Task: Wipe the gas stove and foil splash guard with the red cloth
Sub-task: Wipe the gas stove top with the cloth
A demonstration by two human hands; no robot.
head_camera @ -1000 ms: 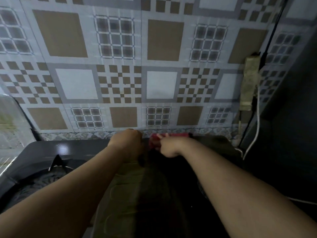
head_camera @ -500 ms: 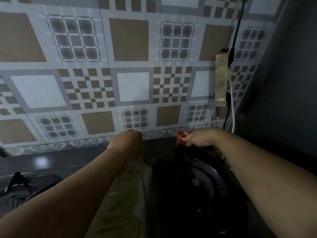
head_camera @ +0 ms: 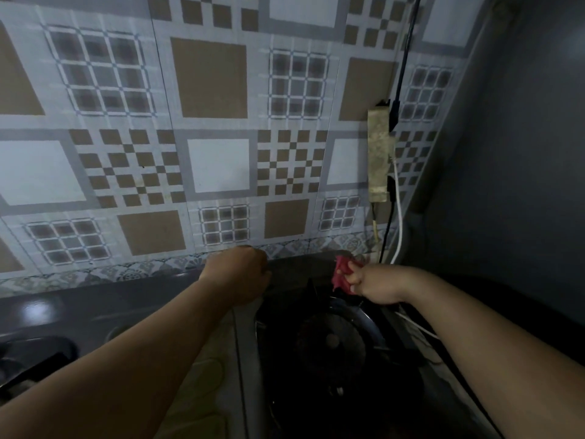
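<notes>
The gas stove (head_camera: 133,308) is dark and glossy, running along the patterned tiled wall. Its right burner (head_camera: 332,340) lies below my hands, and part of the left burner (head_camera: 34,359) shows at the left edge. My right hand (head_camera: 376,285) is closed on the bunched red cloth (head_camera: 342,275) at the stove's back right corner, just above the burner's pan support. My left hand (head_camera: 240,274) is fisted and rests on the stove's back middle; whether it holds anything is hidden. No foil splash guard can be made out in this dim view.
A grimy power strip (head_camera: 378,153) hangs on the tiled wall (head_camera: 209,122) at the right, with a black cable (head_camera: 402,58) above it and a white cable (head_camera: 399,223) trailing down behind the stove. A dark grey side wall (head_camera: 522,153) closes off the right.
My right hand has carried the red cloth rightward from the stove's back middle to its back right corner. The view has swung right, bringing the right burner into sight. My left hand stayed put.
</notes>
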